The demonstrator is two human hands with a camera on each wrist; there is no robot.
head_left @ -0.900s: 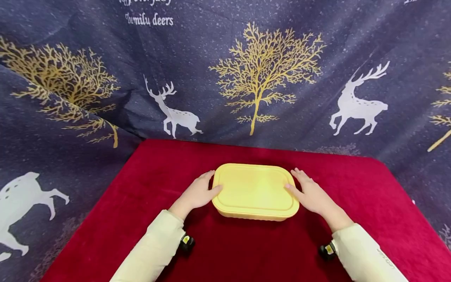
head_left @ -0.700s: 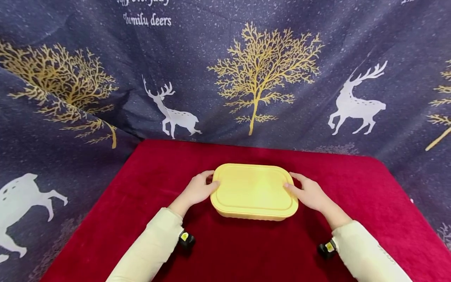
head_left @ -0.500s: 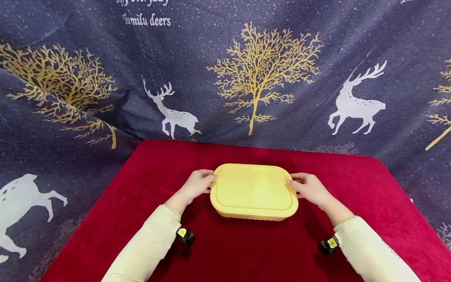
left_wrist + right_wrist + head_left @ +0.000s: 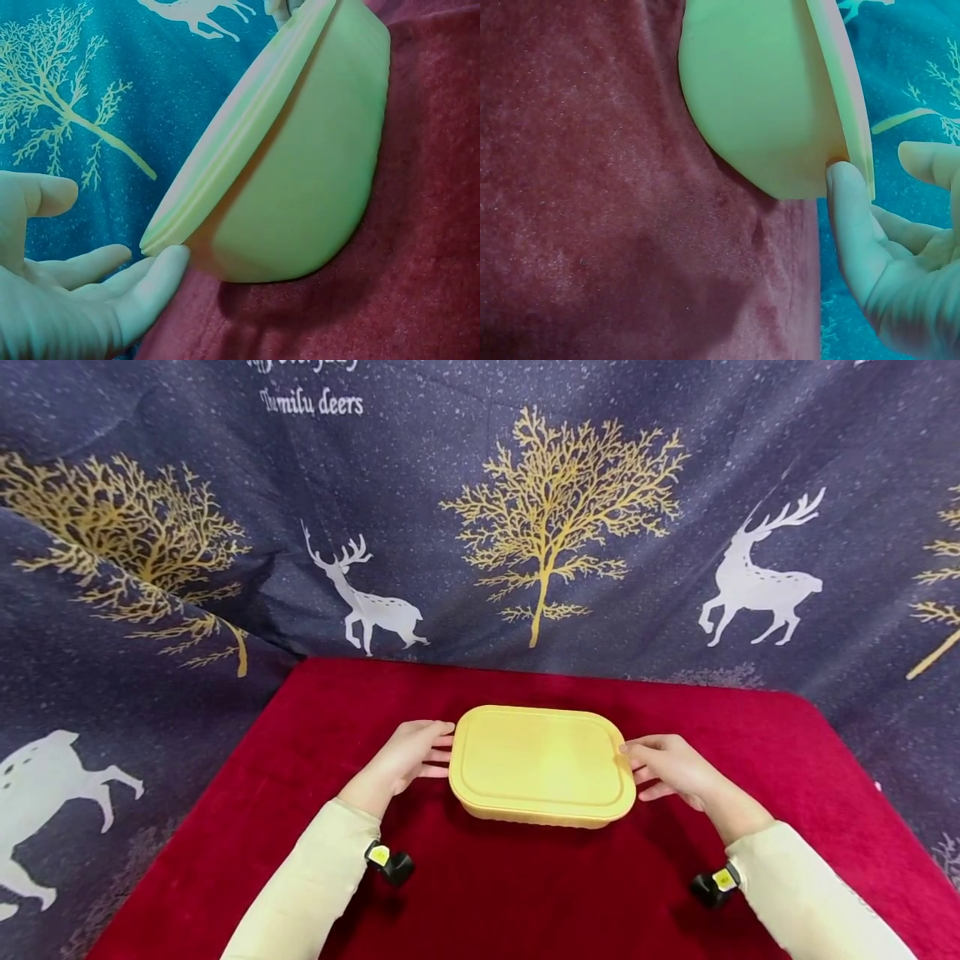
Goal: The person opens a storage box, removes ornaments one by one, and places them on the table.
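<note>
In the head view a yellow lidded food container, oblong with rounded corners, sits on the red cloth between the two hands. Its lid is on. My left hand is at the left end, fingers spread. The left wrist view has one fingertip right at the underside of the lid's rim, the other fingers extended beside it. At the right end is my right hand, its fingers loosely bent. One fingertip meets the underside of the rim in the right wrist view, while another finger stands apart from the lid.
A red velvet cloth covers the table. Behind it hangs a dark blue fabric backdrop with deer and golden trees. A black wrist camera is strapped at the left wrist, another black wrist camera at the right.
Both thumbs have come off the top of the lid, and both hands have turned, moving slightly outward to its end edges. The container has stayed nearly in place.
</note>
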